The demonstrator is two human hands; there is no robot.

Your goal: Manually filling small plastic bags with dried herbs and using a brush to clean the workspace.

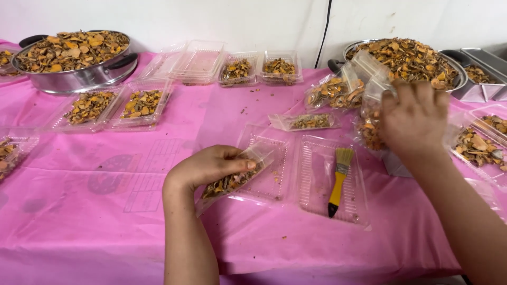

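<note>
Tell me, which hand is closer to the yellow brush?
The left hand. It holds a small clear bag just left of the yellow brush. The right hand is raised above and right of it, gripping another bag.

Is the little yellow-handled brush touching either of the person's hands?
Apart. The head view shows the brush lying alone in a clear tray, with open space between it and the left hand and the right hand, which each hold a bag.

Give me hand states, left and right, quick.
Left hand: closed on a small clear bag of dried orange-brown slices.
Right hand: closed on a clear bag of dried slices, lifted off the table.
</note>
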